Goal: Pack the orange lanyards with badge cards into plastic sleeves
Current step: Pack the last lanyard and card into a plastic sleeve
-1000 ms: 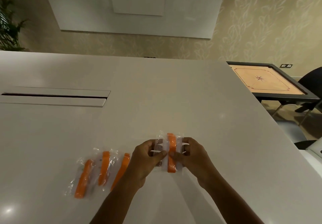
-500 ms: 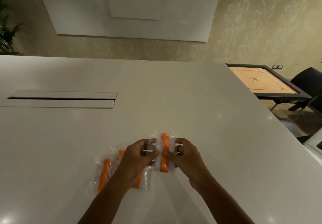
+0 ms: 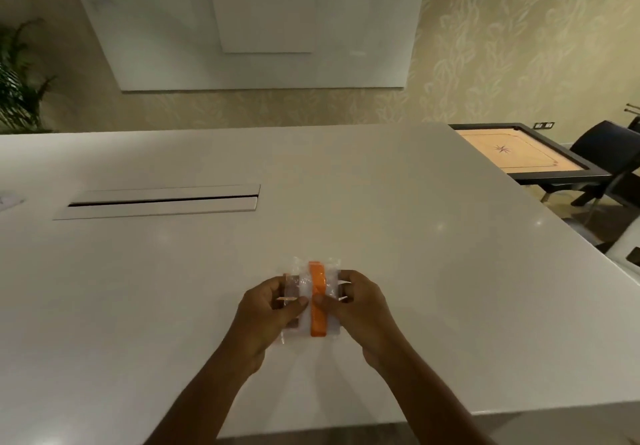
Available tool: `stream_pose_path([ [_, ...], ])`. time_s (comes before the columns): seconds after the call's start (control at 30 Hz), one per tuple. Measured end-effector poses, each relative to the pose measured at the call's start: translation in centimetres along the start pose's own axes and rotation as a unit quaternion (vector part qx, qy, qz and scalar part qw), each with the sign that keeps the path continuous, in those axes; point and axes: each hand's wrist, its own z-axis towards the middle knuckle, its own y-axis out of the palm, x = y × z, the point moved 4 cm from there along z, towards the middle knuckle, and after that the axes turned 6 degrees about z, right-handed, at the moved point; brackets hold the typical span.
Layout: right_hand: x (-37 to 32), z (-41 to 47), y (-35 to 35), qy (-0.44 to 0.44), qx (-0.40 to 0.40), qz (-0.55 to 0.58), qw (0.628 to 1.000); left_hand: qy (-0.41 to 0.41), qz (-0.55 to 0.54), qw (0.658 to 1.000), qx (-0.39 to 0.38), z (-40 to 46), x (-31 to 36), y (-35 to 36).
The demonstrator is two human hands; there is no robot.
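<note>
- My left hand and right hand pinch one plastic sleeve from either side — thumbs pressed on its front.
- The orange lanyard sits upright inside the sleeve.
- The sleeve is over the white counter, nearer me than the counter's long slot.

Dim, warm light falls on the scene. Small glints dot the table beyond the fingers. Edges bow from wide-angle distortion, slightly soft.

Orange lanyard in clear sleeve, white table, beige leaf-patterned wallpaper.
</note>
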Motion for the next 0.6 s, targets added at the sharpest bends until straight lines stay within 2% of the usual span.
stream_pose_path([
  [0.3,-1.8,-0.4,11.6,-0.009,-0.008,-0.014,1.000,0.007,-0.002,1.000,0.002,-0.1,-1.4,-11.5],
  [0.4,-2.5,1.6,18.2,-0.021,-0.025,-0.049,0.998,0.002,0.003,1.000,0.012,1.9,-2.6,-18.2],
  [0.6,-3.4,7.4,36.1,-0.007,-0.087,-0.053,0.995,-0.023,0.008,0.998,0.060,6.7,-6.6,-34.8],
])
